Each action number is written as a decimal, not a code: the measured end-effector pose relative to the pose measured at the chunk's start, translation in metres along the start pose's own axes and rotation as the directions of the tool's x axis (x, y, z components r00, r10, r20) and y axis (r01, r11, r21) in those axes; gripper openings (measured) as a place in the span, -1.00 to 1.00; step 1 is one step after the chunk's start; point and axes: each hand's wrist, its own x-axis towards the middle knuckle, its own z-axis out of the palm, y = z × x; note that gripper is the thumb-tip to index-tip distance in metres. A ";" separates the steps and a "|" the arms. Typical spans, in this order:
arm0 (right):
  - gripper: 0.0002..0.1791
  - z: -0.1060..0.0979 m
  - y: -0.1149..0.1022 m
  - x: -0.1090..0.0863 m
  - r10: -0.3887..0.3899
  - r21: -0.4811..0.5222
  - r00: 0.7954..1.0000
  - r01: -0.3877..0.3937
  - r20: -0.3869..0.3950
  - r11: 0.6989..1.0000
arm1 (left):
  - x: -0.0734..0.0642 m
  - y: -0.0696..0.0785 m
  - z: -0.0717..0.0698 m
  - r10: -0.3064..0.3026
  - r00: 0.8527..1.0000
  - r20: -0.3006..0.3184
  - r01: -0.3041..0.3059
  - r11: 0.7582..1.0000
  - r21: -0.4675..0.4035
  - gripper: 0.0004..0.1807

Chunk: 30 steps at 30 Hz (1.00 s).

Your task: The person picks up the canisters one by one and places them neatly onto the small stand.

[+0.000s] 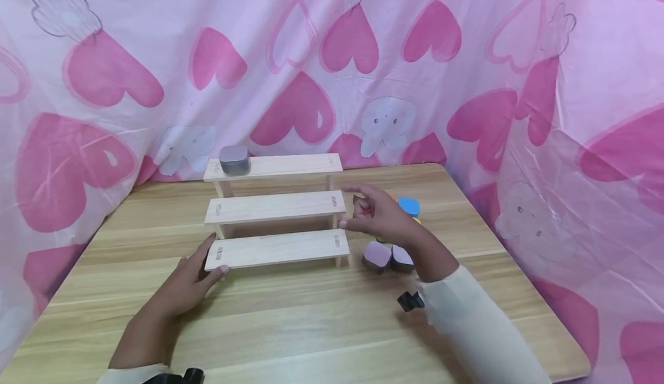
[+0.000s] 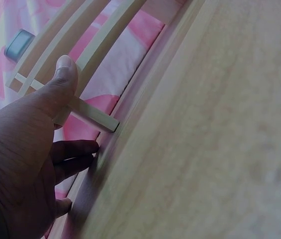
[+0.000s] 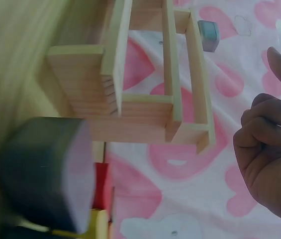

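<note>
A three-tiered wooden shelf stand (image 1: 275,206) stands on the table. My left hand (image 1: 184,289) grips the left end of its lowest tier, the thumb at the front edge and the index finger along the side. In the left wrist view, the other fingers (image 2: 75,149) reach down beside the stand's leg. My right hand (image 1: 384,214) is by the stand's right end, holding nothing; its thumb and index finger are spread apart and the other fingers curled. On the left of the top tier sits a grey rounded block (image 1: 234,160).
Right of the stand are two dark blocks with purple tops (image 1: 376,256), a blue-topped block (image 1: 409,206) and a yellow one (image 3: 98,224), partly covered by my right arm in the head view. A red block (image 3: 101,184) lies nearby. Pink heart-patterned cloth (image 1: 290,107) hangs behind the table.
</note>
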 end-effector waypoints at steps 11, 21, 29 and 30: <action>-0.22 -0.010 0.032 -0.035 0.103 0.061 0.993 -0.100 -0.053 0.993 | 0.000 -0.003 0.000 -0.023 1.000 0.003 0.023 1.000 0.018 0.04; -0.25 -0.023 0.055 -0.061 0.161 0.089 0.982 -0.153 -0.094 0.984 | 0.004 -0.002 -0.003 -0.001 1.000 0.000 0.001 1.000 -0.018 0.05; -0.18 -0.031 0.075 -0.072 0.204 0.097 0.971 -0.192 -0.128 0.977 | 0.002 -0.006 0.000 -0.006 1.000 -0.001 0.006 0.999 -0.038 0.05; -0.18 -0.032 0.076 -0.073 0.208 0.088 0.969 -0.198 -0.132 0.976 | 0.002 -0.006 0.001 -0.005 1.000 -0.001 0.005 0.999 -0.043 0.05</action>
